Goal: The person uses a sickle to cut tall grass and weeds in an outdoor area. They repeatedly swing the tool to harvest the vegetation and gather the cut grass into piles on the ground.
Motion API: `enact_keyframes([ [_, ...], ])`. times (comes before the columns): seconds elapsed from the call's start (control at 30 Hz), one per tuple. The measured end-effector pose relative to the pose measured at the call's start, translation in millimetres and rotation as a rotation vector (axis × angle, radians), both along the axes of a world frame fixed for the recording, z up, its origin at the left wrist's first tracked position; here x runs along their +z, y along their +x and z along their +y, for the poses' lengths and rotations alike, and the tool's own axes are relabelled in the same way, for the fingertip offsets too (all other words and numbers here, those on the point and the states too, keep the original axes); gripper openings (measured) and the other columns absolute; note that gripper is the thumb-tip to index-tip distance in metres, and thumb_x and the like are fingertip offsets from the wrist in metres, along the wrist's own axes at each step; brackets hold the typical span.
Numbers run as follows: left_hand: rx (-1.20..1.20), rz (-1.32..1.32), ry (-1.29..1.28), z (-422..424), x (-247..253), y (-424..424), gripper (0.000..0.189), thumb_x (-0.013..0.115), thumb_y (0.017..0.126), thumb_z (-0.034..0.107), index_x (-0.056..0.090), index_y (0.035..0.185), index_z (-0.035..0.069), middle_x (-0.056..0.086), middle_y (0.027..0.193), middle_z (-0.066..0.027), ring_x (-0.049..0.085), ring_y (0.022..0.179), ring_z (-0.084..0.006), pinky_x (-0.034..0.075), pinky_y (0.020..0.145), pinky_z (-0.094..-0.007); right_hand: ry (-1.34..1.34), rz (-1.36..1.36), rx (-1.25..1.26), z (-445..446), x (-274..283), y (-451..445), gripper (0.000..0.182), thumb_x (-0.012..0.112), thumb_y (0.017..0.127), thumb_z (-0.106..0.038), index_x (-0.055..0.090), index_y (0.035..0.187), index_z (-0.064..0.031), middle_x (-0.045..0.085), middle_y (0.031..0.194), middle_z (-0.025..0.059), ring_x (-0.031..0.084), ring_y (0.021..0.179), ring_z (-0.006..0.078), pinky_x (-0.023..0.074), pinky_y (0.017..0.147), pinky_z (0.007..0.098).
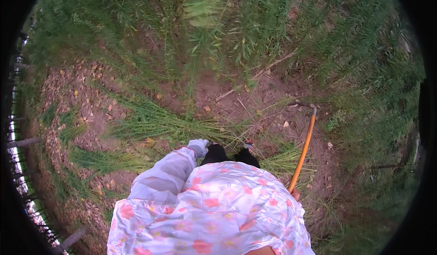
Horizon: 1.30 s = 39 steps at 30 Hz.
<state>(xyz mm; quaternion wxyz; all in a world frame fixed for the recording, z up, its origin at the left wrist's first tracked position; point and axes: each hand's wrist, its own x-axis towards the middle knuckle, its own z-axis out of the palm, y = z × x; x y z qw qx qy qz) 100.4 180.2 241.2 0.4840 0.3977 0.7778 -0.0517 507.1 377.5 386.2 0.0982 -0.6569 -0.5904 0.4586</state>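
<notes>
My right hand (295, 194), mostly hidden by the floral garment, grips the lower end of a long orange handle (305, 149). This belongs to a sickle, whose dark blade (301, 104) points left just above bare soil. My left hand (199, 147) wears a light grey knitted glove and hangs beside my dark trouser leg (215, 153). Its fingers look curled, but whether anything is in them cannot be made out. Just beyond that glove lies a pile of cut green stalks (160, 120), leafy ends to the left.
Tall green weeds (239, 26) stand ahead and along the right. More cut stalks lie at the left (106, 159) and right (283, 161) of my legs. A dry stick (259, 74) crosses the soil. Tree trunks (25, 142) rise at the far left, past fallen leaves.
</notes>
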Motion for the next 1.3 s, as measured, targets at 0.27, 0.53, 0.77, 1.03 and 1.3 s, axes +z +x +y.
enact_keyframes([
  [0.27,0.728,0.334,0.271,-43.0,-32.7,-100.4,0.056,0.063,0.076,0.039,0.050,0.118,0.004,0.059,0.107,-0.0199,0.057,0.100,-0.0339,0.045,0.085,-0.0391,0.088,0.013,0.154,-6.6,10.1,-6.6,0.016,0.065,0.067,-0.009,0.053,0.073,0.0000,0.047,0.057,0.0021,0.043,0.052,0.0101,0.0364,0.046,0.0293],
  [0.53,0.907,0.231,0.332,5.2,-56.3,-156.0,0.071,0.069,0.072,0.043,0.045,0.121,-0.002,0.056,0.113,-0.0219,0.054,0.106,-0.0314,0.043,0.089,-0.0361,-0.183,0.298,0.485,-9.2,-26.2,-62.8,0.019,0.065,0.078,-0.017,0.056,0.078,-0.0006,0.055,0.062,0.0040,0.052,0.056,0.0104,0.0423,0.048,0.0274],
  [0.77,0.789,0.047,0.070,-49.2,-54.3,-50.5,0.073,0.062,0.071,0.050,0.046,0.123,0.002,0.051,0.119,-0.0236,0.048,0.112,-0.0363,0.039,0.094,-0.0389,-1.086,0.330,0.139,5.2,-62.0,-232.5,0.016,0.057,0.084,-0.016,0.044,0.078,-0.0088,0.043,0.056,0.0007,0.043,0.046,0.0118,0.0338,0.038,0.0289],
  [1.03,1.056,0.170,0.037,-151.7,-35.1,-11.3,0.060,0.063,0.075,0.039,0.050,0.116,-0.002,0.059,0.108,-0.0213,0.056,0.102,-0.0319,0.043,0.088,-0.0365,-1.210,0.471,0.500,10.8,14.4,-249.8,0.014,0.057,0.084,-0.014,0.045,0.089,-0.0084,0.043,0.061,-0.0012,0.038,0.043,0.0083,0.0319,0.038,0.0249],
  [1.3,1.217,0.111,0.329,-153.3,30.1,1.5,0.050,0.062,0.079,0.035,0.053,0.113,-0.001,0.061,0.104,-0.0178,0.058,0.098,-0.0272,0.045,0.084,-0.0339,-0.936,0.238,0.482,-9.2,-29.8,-262.3,0.022,0.056,0.084,-0.020,0.046,0.069,-0.0071,0.041,0.050,0.0010,0.039,0.040,0.0133,0.0318,0.038,0.0291],
])
